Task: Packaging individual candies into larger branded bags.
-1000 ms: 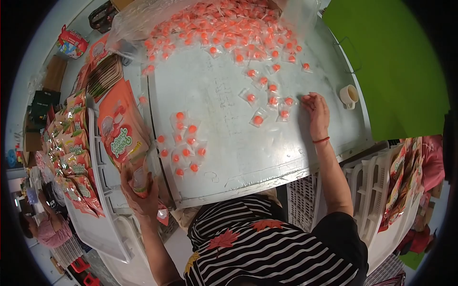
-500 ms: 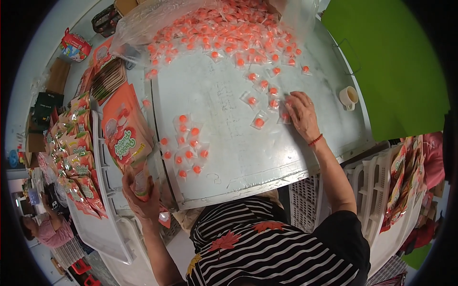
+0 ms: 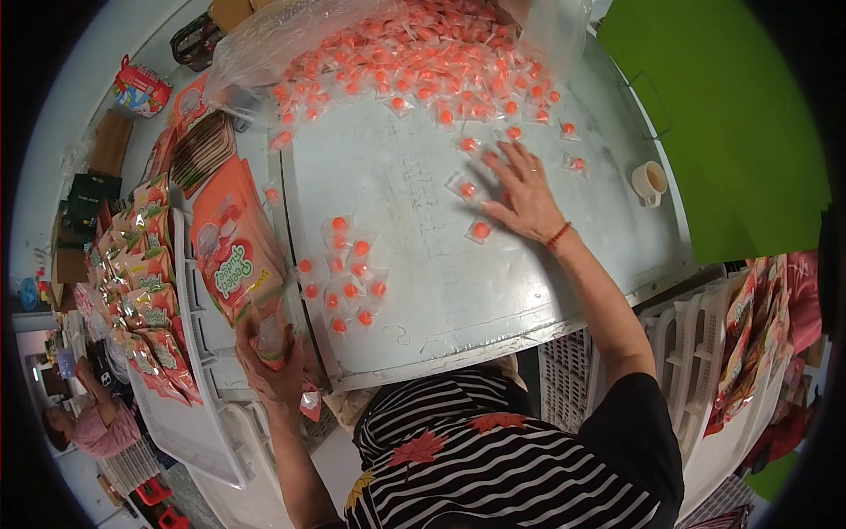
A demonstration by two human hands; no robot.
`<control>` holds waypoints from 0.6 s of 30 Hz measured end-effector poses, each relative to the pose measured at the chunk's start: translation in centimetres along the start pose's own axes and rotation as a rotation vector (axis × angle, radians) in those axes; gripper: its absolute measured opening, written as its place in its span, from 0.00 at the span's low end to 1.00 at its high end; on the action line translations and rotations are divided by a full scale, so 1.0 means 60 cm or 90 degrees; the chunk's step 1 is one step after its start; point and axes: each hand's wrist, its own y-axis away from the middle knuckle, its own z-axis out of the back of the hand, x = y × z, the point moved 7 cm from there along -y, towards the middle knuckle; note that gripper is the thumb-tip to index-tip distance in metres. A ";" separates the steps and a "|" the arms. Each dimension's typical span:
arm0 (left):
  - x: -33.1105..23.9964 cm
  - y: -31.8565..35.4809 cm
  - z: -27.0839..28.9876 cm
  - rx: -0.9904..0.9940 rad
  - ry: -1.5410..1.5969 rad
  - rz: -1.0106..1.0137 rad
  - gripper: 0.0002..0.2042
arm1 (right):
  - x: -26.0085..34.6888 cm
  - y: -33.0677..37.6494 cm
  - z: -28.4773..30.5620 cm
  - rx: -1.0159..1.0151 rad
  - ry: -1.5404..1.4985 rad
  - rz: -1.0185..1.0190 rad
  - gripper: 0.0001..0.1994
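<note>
My left hand (image 3: 275,375) is curled around a pouch (image 3: 273,339) at the table's left side, below a stack of printed peach-coloured pouches (image 3: 231,247). A clear patch shows on the held pouch; its opening I cannot make out. Over the table, my right hand (image 3: 527,201) is spread palm down among loose, clear-wrapped orange-red candies, its fingertips beside one candy (image 3: 470,144). Two others, a candy (image 3: 467,189) and a nearer candy (image 3: 480,230), lie left of its thumb. Anything under the palm is hidden. Several candies form a small group (image 3: 350,289) at the table's near left.
A big candy heap (image 3: 423,53) spills from a clear plastic bag (image 3: 291,44) at the back. A white cup (image 3: 649,182) stands by the table's right edge. Filled pouches (image 3: 150,300) sit in a white crate (image 3: 207,423) on the left; more pouches (image 3: 749,335) are at right.
My right hand has moved left and away from me, with its fingers spreading. Candies near it are now displaced or covered; one lies to its right. My left hand keeps its hold.
</note>
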 end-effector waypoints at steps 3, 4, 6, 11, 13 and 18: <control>-0.004 -0.008 0.003 -0.007 -0.011 -0.006 0.39 | 0.021 -0.008 -0.033 0.069 -0.048 0.016 0.27; 0.000 -0.009 0.001 -0.009 0.000 -0.002 0.39 | 0.030 -0.006 -0.045 0.104 -0.104 0.026 0.27; 0.006 -0.008 0.000 -0.010 0.004 0.011 0.38 | 0.053 -0.003 -0.052 0.089 -0.126 0.050 0.26; 0.000 -0.004 0.011 -0.017 -0.007 -0.015 0.38 | -0.025 0.018 -0.027 0.007 -0.611 -0.276 0.28; 0.012 -0.001 0.009 -0.010 0.003 0.009 0.38 | -0.008 0.024 -0.023 0.032 -0.546 -0.267 0.29; -0.011 -0.008 -0.003 0.008 0.007 -0.016 0.40 | 0.117 -0.003 -0.042 0.090 -0.111 0.131 0.35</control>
